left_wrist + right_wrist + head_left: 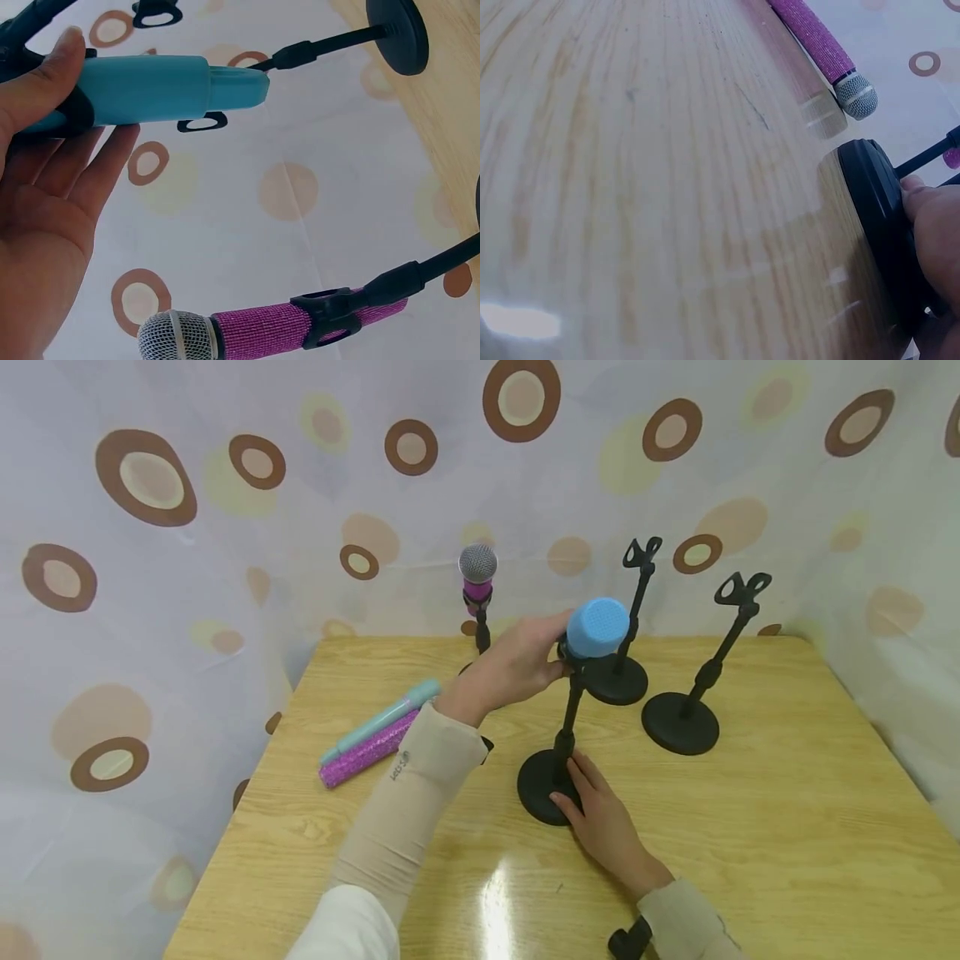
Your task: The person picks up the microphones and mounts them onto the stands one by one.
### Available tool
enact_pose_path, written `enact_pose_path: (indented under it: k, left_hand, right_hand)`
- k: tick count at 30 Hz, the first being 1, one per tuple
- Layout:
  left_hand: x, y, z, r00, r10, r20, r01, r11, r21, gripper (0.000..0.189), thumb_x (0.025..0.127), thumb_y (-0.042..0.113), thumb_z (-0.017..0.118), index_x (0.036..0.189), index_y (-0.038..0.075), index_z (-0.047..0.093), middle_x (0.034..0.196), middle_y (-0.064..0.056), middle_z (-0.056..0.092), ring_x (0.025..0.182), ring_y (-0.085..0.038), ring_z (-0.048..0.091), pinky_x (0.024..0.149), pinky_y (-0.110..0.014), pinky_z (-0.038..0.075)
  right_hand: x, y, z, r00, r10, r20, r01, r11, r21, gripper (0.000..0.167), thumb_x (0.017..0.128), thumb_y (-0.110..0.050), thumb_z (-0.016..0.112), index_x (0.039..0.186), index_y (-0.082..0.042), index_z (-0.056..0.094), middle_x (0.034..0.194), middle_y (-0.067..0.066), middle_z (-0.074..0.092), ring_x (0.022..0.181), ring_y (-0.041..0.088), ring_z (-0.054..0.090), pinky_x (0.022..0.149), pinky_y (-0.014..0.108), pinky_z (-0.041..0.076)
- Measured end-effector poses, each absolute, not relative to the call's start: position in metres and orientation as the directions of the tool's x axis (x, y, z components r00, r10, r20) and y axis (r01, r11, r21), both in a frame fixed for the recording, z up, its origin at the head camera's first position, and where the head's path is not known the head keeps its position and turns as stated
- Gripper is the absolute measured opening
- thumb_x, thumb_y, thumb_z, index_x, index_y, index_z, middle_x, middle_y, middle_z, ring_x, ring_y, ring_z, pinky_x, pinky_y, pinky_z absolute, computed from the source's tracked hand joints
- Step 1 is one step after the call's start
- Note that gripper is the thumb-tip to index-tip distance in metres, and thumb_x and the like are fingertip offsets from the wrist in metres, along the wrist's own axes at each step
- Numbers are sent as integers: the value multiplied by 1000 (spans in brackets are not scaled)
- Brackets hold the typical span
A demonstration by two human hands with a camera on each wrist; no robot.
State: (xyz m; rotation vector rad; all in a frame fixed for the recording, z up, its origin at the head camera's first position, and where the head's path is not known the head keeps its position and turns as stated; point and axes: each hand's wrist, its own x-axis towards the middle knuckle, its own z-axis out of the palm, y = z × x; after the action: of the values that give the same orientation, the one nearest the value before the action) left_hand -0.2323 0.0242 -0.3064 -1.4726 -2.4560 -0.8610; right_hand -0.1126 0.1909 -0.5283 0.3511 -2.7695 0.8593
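Observation:
My left hand [517, 664] grips a blue microphone [597, 628] at the clip on top of a black microphone stand [570, 718]. In the left wrist view the thumb lies above the microphone's blue handle [150, 90] and the fingers are beneath it. Low on the same stand, my right hand [606, 827] holds the round base [874, 217], its thumb over the base and its fingers by the pole. The stand's pole is upright, and the base is on the wooden table [787, 827].
Behind the left hand, a purple microphone [477, 578] sits in another stand. Two stands with bare clips, a nearer one [682, 722] and a farther one [617, 681], are at the right. Left, a teal microphone [375, 727] and a purple glittery microphone [367, 758] lie side by side.

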Motion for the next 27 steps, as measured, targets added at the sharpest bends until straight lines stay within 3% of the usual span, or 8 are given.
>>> enact_pose_path:
  k: [12,17,22,27]
  left_hand:
    - [-229,23,-323,-550,687,474,825,360,436,47,90,5,72,133,7,54,130,-7,67,123,-21,63,107,-26,47]
    - [-226,21,-331,-569,676,468,802,330,497,49,93,4,67,139,5,49,136,-8,62,129,-19,58,110,-25,44]
    - [-222,13,-349,-669,627,399,698,345,627,57,98,11,62,149,9,39,149,-7,49,139,-18,46,110,-31,45]
    - [-213,5,-379,-760,581,291,565,367,739,46,103,12,52,148,10,41,147,-8,50,133,-18,52,106,-31,49]
  right_hand:
    - [-114,191,-530,-952,-161,261,-281,799,-531,61,97,-24,65,143,10,44,153,26,38,138,42,44,104,53,47]
    - [-113,189,-530,-952,-164,260,-282,801,-529,61,97,-24,65,143,10,44,154,26,37,137,42,45,103,53,47]
    - [-113,189,-531,-949,-164,268,-287,800,-526,61,97,-22,65,143,10,43,153,26,37,137,42,45,104,54,46]
    - [-113,189,-530,-948,-156,276,-287,795,-535,60,97,-22,65,143,11,44,153,27,38,138,43,44,105,55,45]
